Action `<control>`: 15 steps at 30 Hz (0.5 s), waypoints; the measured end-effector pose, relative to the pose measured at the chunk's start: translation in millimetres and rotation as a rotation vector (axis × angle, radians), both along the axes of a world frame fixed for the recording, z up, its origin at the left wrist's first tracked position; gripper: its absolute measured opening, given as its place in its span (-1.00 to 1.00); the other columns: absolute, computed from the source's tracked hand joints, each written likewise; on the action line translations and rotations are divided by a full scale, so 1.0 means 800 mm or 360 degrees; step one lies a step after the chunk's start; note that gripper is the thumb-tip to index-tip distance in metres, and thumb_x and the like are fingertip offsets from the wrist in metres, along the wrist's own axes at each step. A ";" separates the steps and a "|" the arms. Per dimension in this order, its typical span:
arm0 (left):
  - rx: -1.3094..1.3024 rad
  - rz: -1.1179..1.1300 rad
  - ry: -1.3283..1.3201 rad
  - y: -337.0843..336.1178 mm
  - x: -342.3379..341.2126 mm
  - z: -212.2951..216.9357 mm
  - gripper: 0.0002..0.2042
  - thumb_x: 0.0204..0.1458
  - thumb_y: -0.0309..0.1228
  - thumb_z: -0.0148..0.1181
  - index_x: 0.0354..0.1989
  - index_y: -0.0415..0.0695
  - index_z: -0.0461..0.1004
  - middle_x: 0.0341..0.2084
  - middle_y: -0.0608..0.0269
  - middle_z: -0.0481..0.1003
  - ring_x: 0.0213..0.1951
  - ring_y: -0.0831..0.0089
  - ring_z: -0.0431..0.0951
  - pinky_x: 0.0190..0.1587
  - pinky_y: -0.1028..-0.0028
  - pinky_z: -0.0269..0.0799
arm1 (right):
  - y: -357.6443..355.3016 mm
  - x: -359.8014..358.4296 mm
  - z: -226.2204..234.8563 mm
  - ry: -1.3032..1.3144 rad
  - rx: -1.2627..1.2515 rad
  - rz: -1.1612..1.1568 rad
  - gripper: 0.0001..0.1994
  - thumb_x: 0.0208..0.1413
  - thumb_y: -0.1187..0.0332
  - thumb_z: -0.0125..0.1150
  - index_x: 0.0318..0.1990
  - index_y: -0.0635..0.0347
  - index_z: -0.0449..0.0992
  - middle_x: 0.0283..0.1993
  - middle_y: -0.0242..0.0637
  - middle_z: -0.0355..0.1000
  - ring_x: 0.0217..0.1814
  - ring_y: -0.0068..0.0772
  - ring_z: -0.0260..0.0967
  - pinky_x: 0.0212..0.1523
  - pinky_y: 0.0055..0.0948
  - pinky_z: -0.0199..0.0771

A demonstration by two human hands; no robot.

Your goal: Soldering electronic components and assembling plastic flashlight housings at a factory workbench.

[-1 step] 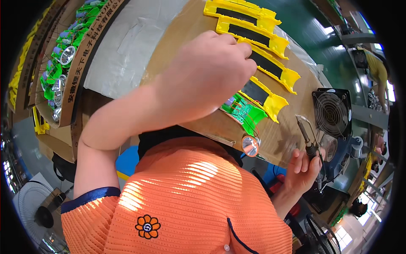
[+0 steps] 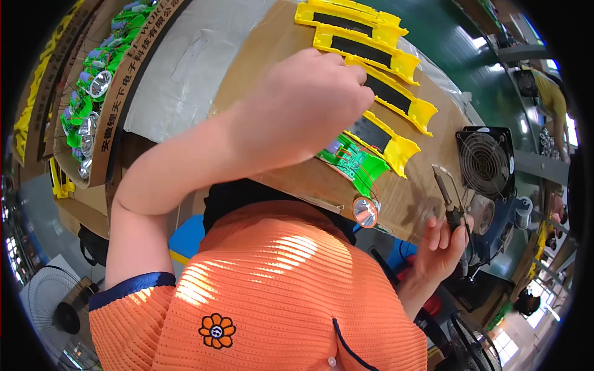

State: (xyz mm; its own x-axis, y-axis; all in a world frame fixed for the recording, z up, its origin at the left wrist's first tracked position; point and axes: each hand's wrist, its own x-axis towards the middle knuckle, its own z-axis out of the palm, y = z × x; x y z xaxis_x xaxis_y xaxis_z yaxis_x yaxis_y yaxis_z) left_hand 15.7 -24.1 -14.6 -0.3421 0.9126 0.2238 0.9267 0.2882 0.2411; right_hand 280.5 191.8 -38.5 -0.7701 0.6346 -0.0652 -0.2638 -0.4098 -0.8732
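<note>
So the left hand (image 2: 309, 105) was curled down over the row of yellow plastic housings (image 2: 396, 93) lined up on the cardboard-covered workbench (image 2: 260, 62), fingers bunched together on one of the middle ones, though I couldn't tell if it was actually pinching it. Right next to it, near the bench's front edge, sat a green circuit board (image 2: 352, 162) with red wires running to a little round reflector (image 2: 365, 211) hanging off the edge. The right hand (image 2: 440, 244) was closed around a soldering iron (image 2: 450, 201), tip up, just off the bench's right corner by a small fan (image 2: 486, 162).
</note>
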 end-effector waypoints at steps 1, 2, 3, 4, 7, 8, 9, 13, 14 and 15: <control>0.0000 -0.0087 0.0072 0.004 -0.008 -0.007 -0.69 -0.14 -0.51 0.32 -0.15 -0.16 0.54 -0.24 0.24 0.53 -0.08 0.19 0.50 0.01 0.36 0.42 | -0.005 0.000 -0.003 0.0019 -0.0078 -0.0040 -0.87 0.26 0.37 0.16 -0.21 0.08 0.31 -0.65 -0.50 0.15 -0.65 -0.54 0.16 -0.12 -0.30 0.34; -0.0010 -0.0109 0.0088 0.008 -0.013 -0.007 -0.69 -0.14 -0.51 0.32 -0.15 -0.16 0.54 -0.24 0.24 0.53 -0.08 0.19 0.50 0.01 0.36 0.42 | -0.008 0.000 -0.008 0.0034 -0.0158 -0.0087 -0.90 0.28 0.38 0.14 -0.20 0.07 0.32 -0.63 -0.50 0.16 -0.63 -0.53 0.16 -0.11 -0.32 0.33; -0.0111 -0.0189 0.0107 0.011 -0.016 -0.006 -0.69 -0.15 -0.49 0.33 -0.16 -0.15 0.54 -0.25 0.24 0.53 -0.07 0.21 0.49 0.02 0.38 0.41 | -0.003 0.005 -0.020 0.0158 -0.0149 0.0059 -0.88 0.35 0.40 0.00 -0.02 0.13 0.38 -0.60 -0.54 0.11 -0.57 -0.61 0.10 0.06 -0.32 0.40; -0.0212 -0.0265 0.0126 0.013 -0.016 -0.003 -0.69 -0.16 -0.46 0.35 -0.17 -0.14 0.54 -0.25 0.25 0.52 -0.06 0.23 0.48 0.02 0.39 0.40 | -0.003 0.004 -0.023 0.0175 -0.0159 0.0046 -0.88 0.35 0.40 0.00 -0.02 0.13 0.38 -0.60 -0.54 0.11 -0.57 -0.61 0.10 0.06 -0.32 0.40; -0.0469 -0.0432 0.0289 0.024 -0.013 0.024 -0.68 -0.17 -0.40 0.37 -0.17 -0.11 0.55 -0.26 0.28 0.52 -0.02 0.24 0.46 0.06 0.34 0.37 | -0.003 0.001 -0.026 0.0211 -0.0177 -0.0041 -0.88 0.36 0.37 0.00 -0.07 0.14 0.42 -0.60 -0.52 0.12 -0.55 -0.63 0.10 0.09 -0.34 0.39; -0.0484 -0.0427 0.0300 0.018 -0.007 0.033 -0.68 -0.17 -0.40 0.37 -0.17 -0.11 0.55 -0.26 0.28 0.52 -0.02 0.24 0.46 0.06 0.34 0.37 | -0.002 0.001 -0.027 0.0225 -0.0190 -0.0037 -0.88 0.36 0.37 0.00 -0.07 0.14 0.42 -0.60 -0.52 0.12 -0.55 -0.63 0.10 0.09 -0.34 0.39; -0.0359 -0.0420 0.0188 0.007 0.001 0.040 -0.66 -0.16 -0.38 0.38 -0.14 -0.08 0.55 -0.24 0.27 0.51 0.00 0.23 0.44 0.09 0.30 0.35 | -0.001 0.001 -0.029 0.0239 -0.0219 -0.0054 -0.88 0.36 0.37 0.00 -0.07 0.15 0.42 -0.60 -0.53 0.11 -0.55 -0.63 0.10 0.11 -0.34 0.39; -0.0039 -0.0364 -0.0338 -0.044 0.020 0.011 -0.49 -0.14 -0.39 0.40 0.09 0.01 0.47 -0.05 0.13 0.42 0.09 0.14 0.41 0.16 0.19 0.30 | 0.001 -0.002 -0.034 0.0310 -0.0285 -0.0033 -0.89 0.36 0.38 0.00 -0.09 0.16 0.42 -0.60 -0.53 0.09 -0.56 -0.64 0.08 0.15 -0.33 0.38; -0.0005 -0.0318 -0.0406 -0.046 0.027 -0.008 -0.45 -0.14 -0.44 0.40 0.13 0.01 0.44 -0.04 0.11 0.41 0.08 0.11 0.41 0.13 0.19 0.34 | -0.002 -0.004 -0.033 0.0282 -0.0269 -0.0073 -0.91 0.36 0.37 -0.01 -0.12 0.13 0.40 -0.60 -0.54 0.07 -0.56 -0.65 0.07 0.12 -0.35 0.38; 0.0026 -0.0317 -0.0383 -0.047 0.029 -0.019 -0.45 -0.12 -0.46 0.39 0.14 0.01 0.44 -0.04 0.10 0.40 0.07 0.10 0.41 0.13 0.20 0.35 | -0.001 -0.005 -0.032 0.0285 -0.0268 -0.0071 -0.92 0.37 0.37 -0.01 -0.13 0.12 0.40 -0.60 -0.54 0.07 -0.56 -0.66 0.07 0.11 -0.35 0.37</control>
State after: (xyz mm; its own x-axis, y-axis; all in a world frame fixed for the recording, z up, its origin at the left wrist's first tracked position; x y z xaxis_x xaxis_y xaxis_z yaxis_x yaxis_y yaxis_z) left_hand 38.7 -61.8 -29.6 -0.2019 0.9640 0.1732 0.8805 0.1012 0.4632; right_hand 276.7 190.6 -64.5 -0.7505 0.6598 -0.0381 -0.4291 -0.5303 -0.7313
